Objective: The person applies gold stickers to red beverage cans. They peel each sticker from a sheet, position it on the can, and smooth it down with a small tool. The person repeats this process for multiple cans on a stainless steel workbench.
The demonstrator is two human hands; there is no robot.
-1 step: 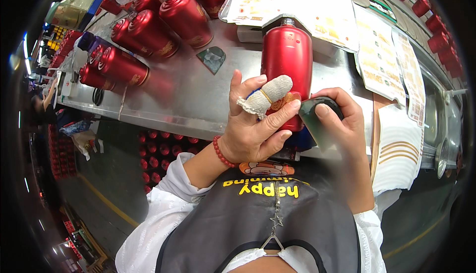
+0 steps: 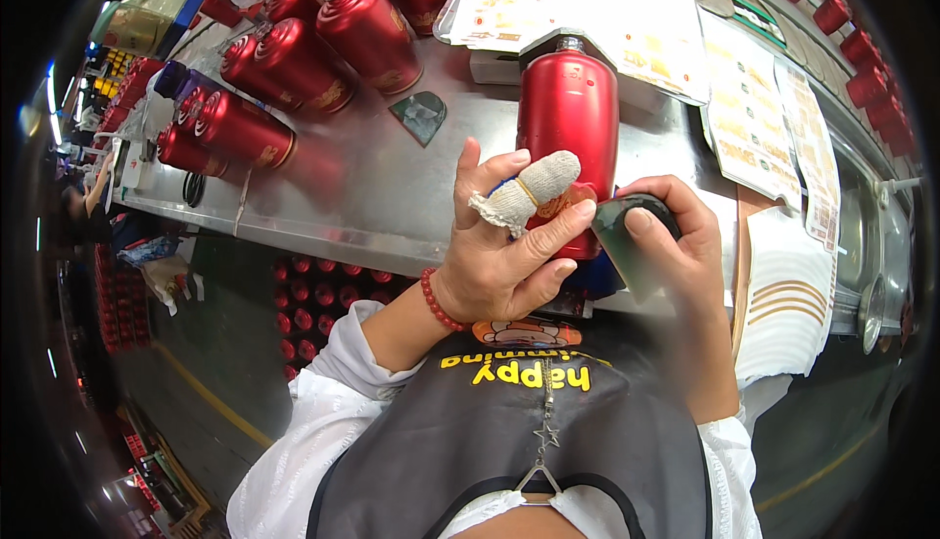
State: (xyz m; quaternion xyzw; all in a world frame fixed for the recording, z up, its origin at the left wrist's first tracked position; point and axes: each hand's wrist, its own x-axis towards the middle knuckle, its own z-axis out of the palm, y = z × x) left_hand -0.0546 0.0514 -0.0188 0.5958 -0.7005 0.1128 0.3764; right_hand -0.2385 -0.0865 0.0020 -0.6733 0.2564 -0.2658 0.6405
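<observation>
A red metallic bottle [image 2: 568, 113] lies on the steel table [image 2: 372, 196], its neck pointing away from me. My left hand [image 2: 504, 250] grips the bottle's near end, where an orange label shows. That hand's index finger wears a white cloth sleeve, and a red bead bracelet circles the wrist. My right hand [image 2: 681, 245] is beside the bottle's right side and holds a dark, flat scraper-like tool [image 2: 632, 240] against it.
Several more red bottles [image 2: 294, 59] lie at the table's far left. Sheets of printed labels [image 2: 587, 0] cover the far and right side, and a white stack with gold stripes [image 2: 788, 294] sits at the right. A small dark pad [image 2: 421, 113] lies on the table. Crates of red bottles [image 2: 323, 284] stand below the table's edge.
</observation>
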